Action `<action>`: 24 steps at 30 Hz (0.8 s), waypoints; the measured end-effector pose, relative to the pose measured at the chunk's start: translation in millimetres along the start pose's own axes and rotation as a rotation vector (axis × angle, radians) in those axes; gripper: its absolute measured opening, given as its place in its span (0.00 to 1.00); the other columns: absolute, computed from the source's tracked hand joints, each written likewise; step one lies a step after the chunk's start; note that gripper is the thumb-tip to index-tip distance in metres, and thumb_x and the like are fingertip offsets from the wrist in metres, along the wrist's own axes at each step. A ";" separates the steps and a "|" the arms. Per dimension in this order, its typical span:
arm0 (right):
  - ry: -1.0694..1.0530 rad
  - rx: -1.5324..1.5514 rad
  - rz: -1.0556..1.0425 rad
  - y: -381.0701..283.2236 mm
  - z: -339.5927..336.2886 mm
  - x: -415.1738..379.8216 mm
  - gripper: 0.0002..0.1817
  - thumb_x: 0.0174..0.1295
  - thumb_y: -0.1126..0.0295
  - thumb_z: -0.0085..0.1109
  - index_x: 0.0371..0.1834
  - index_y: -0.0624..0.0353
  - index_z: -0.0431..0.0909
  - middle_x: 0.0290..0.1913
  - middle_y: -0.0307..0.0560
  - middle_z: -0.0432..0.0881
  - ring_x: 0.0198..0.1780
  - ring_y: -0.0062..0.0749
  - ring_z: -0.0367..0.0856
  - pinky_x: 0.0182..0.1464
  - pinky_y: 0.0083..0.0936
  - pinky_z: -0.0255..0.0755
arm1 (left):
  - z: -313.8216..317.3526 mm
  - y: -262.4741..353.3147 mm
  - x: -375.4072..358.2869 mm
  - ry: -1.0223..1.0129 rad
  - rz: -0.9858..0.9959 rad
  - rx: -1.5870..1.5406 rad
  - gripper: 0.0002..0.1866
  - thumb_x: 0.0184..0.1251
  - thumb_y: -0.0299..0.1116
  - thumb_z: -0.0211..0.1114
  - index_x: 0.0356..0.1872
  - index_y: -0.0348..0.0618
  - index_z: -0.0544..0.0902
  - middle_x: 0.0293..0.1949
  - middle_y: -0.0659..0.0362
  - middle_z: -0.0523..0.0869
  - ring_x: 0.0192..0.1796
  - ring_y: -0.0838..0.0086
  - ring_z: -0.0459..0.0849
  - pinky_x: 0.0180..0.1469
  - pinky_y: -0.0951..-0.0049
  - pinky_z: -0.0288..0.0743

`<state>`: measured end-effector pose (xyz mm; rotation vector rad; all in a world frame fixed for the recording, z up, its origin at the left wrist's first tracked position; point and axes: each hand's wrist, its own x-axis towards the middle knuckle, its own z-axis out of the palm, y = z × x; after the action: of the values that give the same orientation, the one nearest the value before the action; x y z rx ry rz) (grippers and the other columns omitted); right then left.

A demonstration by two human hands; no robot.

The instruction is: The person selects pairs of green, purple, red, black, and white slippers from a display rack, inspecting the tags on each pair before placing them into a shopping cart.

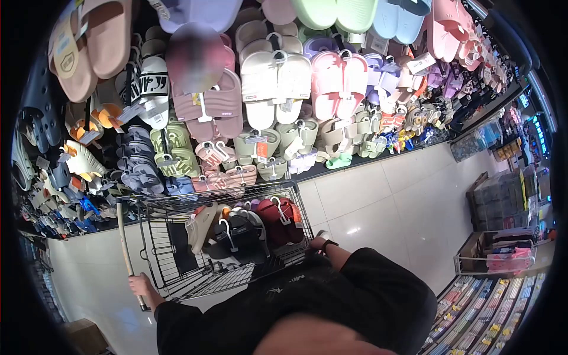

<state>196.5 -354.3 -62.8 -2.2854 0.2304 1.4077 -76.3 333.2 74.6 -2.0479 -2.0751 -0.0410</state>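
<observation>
My left hand (141,286) is wrapped around the pale handle bar of a black wire shopping cart (222,197). At the cart's opposite end, my right hand (320,243), with a dark band on its wrist, is closed at the rim near the corner. A small white item (323,234) shows right beside that hand. In the basket lie beige clogs (200,228), black slippers (239,236) and dark red slippers (279,219), several on white plastic hangers.
A display wall of hanging slides, with white slides (275,89) and pink slides (339,83), rises past the cart. Tiled floor (378,207) extends right towards stacked bins (500,198) and a rack of packets (485,310). A cardboard box (83,336) stands at lower left.
</observation>
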 end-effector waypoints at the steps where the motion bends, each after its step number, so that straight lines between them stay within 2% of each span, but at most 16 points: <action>1: -0.021 0.036 0.014 -0.1 -6.2 -1.2 0.21 0.57 0.57 0.56 0.42 0.64 0.84 0.47 0.60 0.84 0.38 0.42 0.87 0.39 0.35 0.81 | 19.7 3.1 -13.0 0.088 0.032 -0.064 0.28 0.58 0.43 0.59 0.59 0.41 0.74 0.50 0.46 0.81 0.52 0.45 0.79 0.55 0.49 0.74; 3: -0.138 -0.067 -0.032 -5.1 -18.2 2.7 0.22 0.57 0.55 0.58 0.44 0.63 0.84 0.47 0.58 0.84 0.42 0.39 0.86 0.44 0.32 0.79 | 45.1 9.5 -41.2 0.268 0.098 -0.187 0.30 0.58 0.43 0.62 0.61 0.41 0.71 0.53 0.45 0.77 0.54 0.46 0.76 0.56 0.49 0.73; 5: -0.263 -0.170 -0.076 -0.4 -28.6 7.2 0.23 0.56 0.53 0.60 0.46 0.62 0.84 0.47 0.57 0.85 0.46 0.35 0.85 0.50 0.29 0.78 | -8.4 58.4 -145.6 0.140 0.081 -0.436 0.29 0.56 0.38 0.65 0.60 0.40 0.72 0.56 0.44 0.74 0.58 0.48 0.74 0.58 0.51 0.71; 6: -0.308 -0.133 -0.195 12.8 -29.2 15.0 0.25 0.56 0.52 0.61 0.46 0.62 0.83 0.44 0.54 0.84 0.45 0.35 0.84 0.49 0.30 0.77 | 15.1 76.3 -194.6 0.391 0.278 -0.472 0.30 0.54 0.33 0.67 0.61 0.38 0.71 0.56 0.43 0.74 0.59 0.47 0.73 0.60 0.51 0.70; 7: -0.351 -0.098 -0.317 25.5 -27.7 22.7 0.26 0.55 0.51 0.62 0.47 0.62 0.83 0.42 0.52 0.84 0.44 0.35 0.84 0.49 0.31 0.77 | -26.4 107.1 -258.6 0.033 0.284 -0.602 0.34 0.53 0.33 0.69 0.63 0.34 0.68 0.58 0.40 0.72 0.62 0.46 0.69 0.63 0.52 0.66; 9: -0.424 0.026 -0.477 39.6 -40.5 34.9 0.28 0.54 0.48 0.64 0.47 0.61 0.83 0.42 0.50 0.84 0.44 0.34 0.83 0.49 0.32 0.76 | 4.2 155.2 -383.6 0.052 0.484 -0.629 0.38 0.48 0.33 0.70 0.63 0.33 0.68 0.62 0.38 0.69 0.66 0.42 0.65 0.70 0.49 0.56; 11: -0.508 0.210 -0.517 58.2 -52.5 27.4 0.28 0.54 0.45 0.65 0.46 0.59 0.85 0.45 0.50 0.86 0.46 0.33 0.84 0.51 0.33 0.76 | -32.7 192.1 -496.8 -0.010 0.955 -0.741 0.38 0.46 0.36 0.70 0.63 0.37 0.69 0.62 0.38 0.69 0.67 0.43 0.64 0.69 0.47 0.56; 12: -0.446 0.150 -0.569 76.6 -57.8 46.9 0.28 0.54 0.45 0.64 0.46 0.59 0.85 0.45 0.51 0.86 0.47 0.36 0.84 0.52 0.34 0.76 | -81.3 211.0 -539.0 -0.360 1.036 -0.563 0.39 0.46 0.37 0.70 0.64 0.40 0.69 0.64 0.40 0.69 0.69 0.45 0.64 0.69 0.48 0.57; 14: -0.278 0.136 -0.578 147.5 -66.7 132.5 0.28 0.56 0.46 0.63 0.46 0.61 0.84 0.46 0.53 0.86 0.48 0.42 0.84 0.53 0.36 0.76 | -67.1 225.3 -584.1 -0.420 1.397 -0.479 0.37 0.51 0.48 0.69 0.63 0.46 0.71 0.68 0.46 0.66 0.70 0.50 0.64 0.69 0.50 0.59; 15: -0.174 0.180 -0.537 176.1 -70.5 158.6 0.28 0.56 0.46 0.62 0.45 0.62 0.84 0.46 0.54 0.86 0.49 0.44 0.84 0.53 0.37 0.75 | -57.2 232.7 -589.8 -0.529 1.358 -0.387 0.36 0.53 0.51 0.68 0.63 0.46 0.71 0.68 0.46 0.67 0.70 0.49 0.65 0.68 0.50 0.60; 16: 0.068 0.088 -0.391 158.1 -137.8 64.0 0.22 0.57 0.57 0.63 0.47 0.64 0.82 0.41 0.51 0.86 0.44 0.39 0.84 0.50 0.33 0.76 | -39.2 242.1 -592.3 -0.637 1.316 -0.297 0.36 0.54 0.53 0.67 0.63 0.46 0.72 0.67 0.46 0.68 0.69 0.49 0.66 0.67 0.49 0.62; 17: 0.182 0.099 -0.359 195.5 -150.0 101.7 0.20 0.60 0.57 0.60 0.47 0.62 0.81 0.41 0.50 0.85 0.41 0.41 0.85 0.45 0.38 0.78 | -35.5 245.5 -597.3 -0.751 1.268 -0.213 0.36 0.56 0.56 0.65 0.63 0.46 0.73 0.66 0.46 0.69 0.68 0.49 0.67 0.66 0.49 0.64; 18: 0.061 0.594 -0.133 223.2 -176.0 101.0 0.20 0.62 0.57 0.58 0.51 0.58 0.78 0.40 0.50 0.84 0.37 0.42 0.85 0.37 0.42 0.80 | -43.9 255.6 -593.6 -0.864 1.233 -0.082 0.37 0.56 0.58 0.64 0.63 0.46 0.73 0.65 0.45 0.72 0.67 0.49 0.70 0.64 0.49 0.66; 19: 0.109 0.729 -0.072 250.1 -202.3 96.9 0.22 0.63 0.57 0.57 0.56 0.57 0.74 0.41 0.51 0.84 0.34 0.42 0.84 0.32 0.46 0.79 | -52.5 266.6 -585.4 -0.975 1.197 0.041 0.38 0.57 0.61 0.62 0.63 0.45 0.74 0.63 0.45 0.75 0.65 0.50 0.73 0.62 0.49 0.69; 20: 0.172 0.880 -0.028 275.6 -227.3 87.2 0.21 0.61 0.58 0.58 0.54 0.59 0.74 0.37 0.51 0.84 0.28 0.37 0.82 0.24 0.37 0.77 | -34.9 272.0 -581.1 -0.971 1.161 0.023 0.38 0.57 0.62 0.61 0.61 0.44 0.75 0.60 0.45 0.78 0.63 0.50 0.75 0.62 0.50 0.70; 24: 0.299 0.906 0.160 388.1 -285.7 80.8 0.24 0.65 0.59 0.50 0.61 0.58 0.68 0.46 0.57 0.83 0.37 0.48 0.84 0.34 0.50 0.79 | -29.5 286.7 -585.6 -0.949 1.117 -0.029 0.34 0.63 0.62 0.56 0.56 0.40 0.79 0.55 0.43 0.82 0.59 0.50 0.79 0.61 0.53 0.71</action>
<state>323.1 -820.8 -134.2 -1.6951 0.9439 0.7550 212.1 -240.8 -40.8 -3.2713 -0.8052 1.2537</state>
